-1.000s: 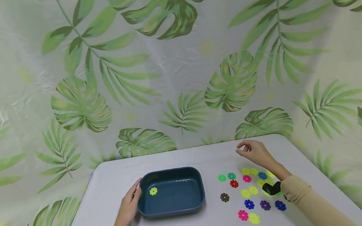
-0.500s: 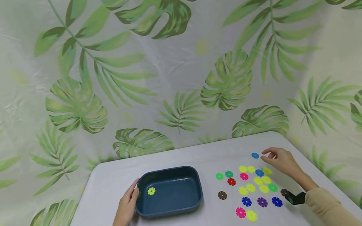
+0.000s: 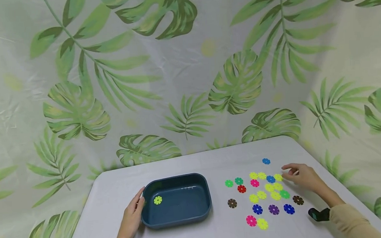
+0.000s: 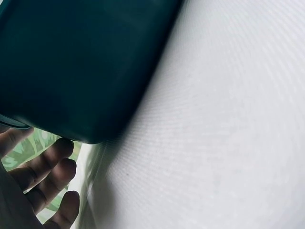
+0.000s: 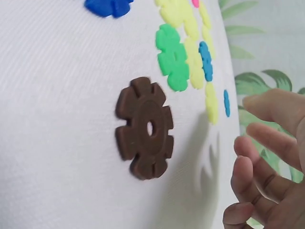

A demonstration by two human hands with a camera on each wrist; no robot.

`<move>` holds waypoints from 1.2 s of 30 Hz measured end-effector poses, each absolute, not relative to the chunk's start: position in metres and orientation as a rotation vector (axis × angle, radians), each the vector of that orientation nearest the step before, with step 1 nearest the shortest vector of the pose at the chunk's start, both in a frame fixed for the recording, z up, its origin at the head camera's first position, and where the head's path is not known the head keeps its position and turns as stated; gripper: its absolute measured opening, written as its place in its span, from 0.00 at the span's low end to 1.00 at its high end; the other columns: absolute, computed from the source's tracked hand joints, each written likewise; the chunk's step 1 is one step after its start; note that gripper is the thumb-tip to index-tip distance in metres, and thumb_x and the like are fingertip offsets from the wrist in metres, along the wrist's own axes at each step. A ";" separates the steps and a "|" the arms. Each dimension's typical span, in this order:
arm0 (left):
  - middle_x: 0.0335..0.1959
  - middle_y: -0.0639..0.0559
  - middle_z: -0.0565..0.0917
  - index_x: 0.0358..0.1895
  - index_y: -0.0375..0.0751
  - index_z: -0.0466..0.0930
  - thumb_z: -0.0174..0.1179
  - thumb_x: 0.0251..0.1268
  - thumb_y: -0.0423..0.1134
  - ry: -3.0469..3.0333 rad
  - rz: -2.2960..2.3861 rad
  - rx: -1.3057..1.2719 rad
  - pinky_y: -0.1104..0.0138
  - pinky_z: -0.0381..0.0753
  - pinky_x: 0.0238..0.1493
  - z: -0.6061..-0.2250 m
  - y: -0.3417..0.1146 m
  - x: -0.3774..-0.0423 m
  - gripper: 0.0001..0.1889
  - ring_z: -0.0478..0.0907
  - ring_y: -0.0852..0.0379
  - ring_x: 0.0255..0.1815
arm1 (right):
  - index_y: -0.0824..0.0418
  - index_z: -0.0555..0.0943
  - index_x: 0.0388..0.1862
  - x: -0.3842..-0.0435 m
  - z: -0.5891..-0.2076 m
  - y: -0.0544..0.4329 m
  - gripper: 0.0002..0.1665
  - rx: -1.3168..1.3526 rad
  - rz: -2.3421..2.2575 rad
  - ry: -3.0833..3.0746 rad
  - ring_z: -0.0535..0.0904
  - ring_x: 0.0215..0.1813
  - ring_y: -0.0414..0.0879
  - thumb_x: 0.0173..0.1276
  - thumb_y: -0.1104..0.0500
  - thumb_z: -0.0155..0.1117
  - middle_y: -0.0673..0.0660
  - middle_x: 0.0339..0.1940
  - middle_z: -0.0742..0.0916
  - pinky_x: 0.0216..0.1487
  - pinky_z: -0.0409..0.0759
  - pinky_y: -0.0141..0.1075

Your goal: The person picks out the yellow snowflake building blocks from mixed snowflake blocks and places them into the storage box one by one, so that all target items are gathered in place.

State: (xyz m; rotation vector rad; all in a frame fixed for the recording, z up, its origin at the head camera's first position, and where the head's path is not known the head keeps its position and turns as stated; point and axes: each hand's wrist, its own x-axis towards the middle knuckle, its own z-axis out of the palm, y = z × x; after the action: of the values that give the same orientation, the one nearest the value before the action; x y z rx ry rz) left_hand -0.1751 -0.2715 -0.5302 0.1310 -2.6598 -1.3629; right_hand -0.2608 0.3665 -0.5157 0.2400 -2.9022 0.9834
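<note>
Flower-shaped notched plastic discs (image 3: 274, 209) in several colours lie flat on the table's right half. My right hand (image 3: 302, 175) hovers at their far right with loose, bent fingers and nothing in them. Its fingertips overlap a yellow disc (image 3: 278, 177) in the head view. Beyond, a blue disc (image 3: 266, 161) lies by itself. A brown disc (image 5: 144, 129) fills the middle of the right wrist view. My left hand (image 3: 132, 212) rests against the left side of a dark blue tub (image 3: 176, 222), fingers extended along its wall. Inside the tub lies one yellow disc (image 3: 157, 200).
The white table (image 3: 117, 186) ends at a leaf-patterned sheet (image 3: 176, 81) that hangs behind it. A black device (image 3: 318, 214) sits at my right wrist beside the beige sleeve. Pink and yellow discs (image 3: 257, 222) lie nearest the front edge.
My right hand has moved right and toward the front, away from the blue disc at the back, which the hand hid one second ago. My left hand stays at the tub.
</note>
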 end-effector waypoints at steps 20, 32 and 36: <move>0.71 0.40 0.73 0.78 0.52 0.65 0.42 0.83 0.55 -2.656 -1.375 0.132 0.43 0.71 0.62 -0.530 -0.272 -0.175 0.27 0.77 0.43 0.62 | 0.67 0.83 0.57 -0.262 -0.527 0.370 0.28 0.266 0.993 -2.988 0.77 0.37 0.49 0.63 0.52 0.76 0.53 0.33 0.80 0.33 0.74 0.37; 0.70 0.40 0.74 0.77 0.51 0.65 0.43 0.83 0.56 -2.666 -1.382 0.149 0.47 0.73 0.60 -0.529 -0.272 -0.175 0.28 0.77 0.48 0.59 | 0.66 0.82 0.60 -0.268 -0.528 0.369 0.32 0.258 0.972 -3.047 0.70 0.32 0.47 0.62 0.50 0.77 0.52 0.29 0.76 0.29 0.67 0.35; 0.69 0.40 0.74 0.78 0.51 0.65 0.43 0.83 0.56 -2.672 -1.390 0.155 0.48 0.74 0.58 -0.528 -0.271 -0.175 0.28 0.77 0.49 0.57 | 0.65 0.83 0.58 -0.268 -0.525 0.367 0.31 0.264 0.956 -3.045 0.69 0.32 0.46 0.61 0.49 0.77 0.52 0.29 0.76 0.29 0.66 0.35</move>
State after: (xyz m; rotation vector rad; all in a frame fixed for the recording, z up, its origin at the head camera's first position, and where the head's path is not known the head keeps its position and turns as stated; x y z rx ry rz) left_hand -0.1752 -0.2713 -0.5277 0.1548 -2.6718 -1.3902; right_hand -0.2683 0.3672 -0.5254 0.2644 -3.0445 0.9558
